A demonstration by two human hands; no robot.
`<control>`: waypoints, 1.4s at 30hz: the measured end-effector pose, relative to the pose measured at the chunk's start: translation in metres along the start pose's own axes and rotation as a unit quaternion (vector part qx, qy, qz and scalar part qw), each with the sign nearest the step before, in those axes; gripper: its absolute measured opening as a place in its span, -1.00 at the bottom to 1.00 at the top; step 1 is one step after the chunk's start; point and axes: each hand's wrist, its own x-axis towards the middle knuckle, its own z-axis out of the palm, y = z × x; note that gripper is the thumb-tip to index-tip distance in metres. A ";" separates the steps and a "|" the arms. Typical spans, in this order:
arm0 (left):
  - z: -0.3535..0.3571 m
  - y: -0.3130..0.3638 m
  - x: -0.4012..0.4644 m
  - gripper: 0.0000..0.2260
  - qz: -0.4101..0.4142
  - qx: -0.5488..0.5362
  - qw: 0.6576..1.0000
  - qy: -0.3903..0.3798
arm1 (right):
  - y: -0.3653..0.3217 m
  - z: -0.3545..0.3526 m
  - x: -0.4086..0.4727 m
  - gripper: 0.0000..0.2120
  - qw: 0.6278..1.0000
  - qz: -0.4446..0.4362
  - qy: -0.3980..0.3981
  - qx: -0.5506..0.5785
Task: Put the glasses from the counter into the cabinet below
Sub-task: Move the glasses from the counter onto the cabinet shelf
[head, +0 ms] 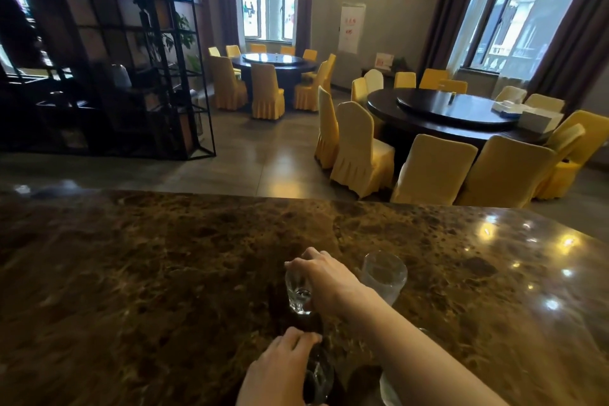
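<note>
Right hand (318,277) gripping small clear glass (298,295) on marble bench (148,273), left hand (280,369) gripping a nearer glass (318,376), larger glass (384,275) just right.

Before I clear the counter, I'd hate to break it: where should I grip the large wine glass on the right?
Take the large wine glass around its wide bowl from the open right side; it stands upright, and the right hand crowds its left.
</note>
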 end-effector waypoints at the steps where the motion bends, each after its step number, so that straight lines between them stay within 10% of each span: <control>1: 0.000 -0.001 0.000 -0.35 0.007 0.000 1.000 -0.001 | 0.000 0.000 0.001 -0.21 1.000 0.004 0.001 0.003; 23: -0.033 -0.068 -0.044 -0.14 0.013 -0.067 0.994 0.083 | -0.041 -0.018 -0.079 -0.16 0.989 0.112 0.092 0.017; 42: 0.020 0.016 -0.189 -0.15 -0.055 -0.008 0.987 0.148 | -0.078 0.019 -0.302 -0.14 0.995 0.008 0.085 0.055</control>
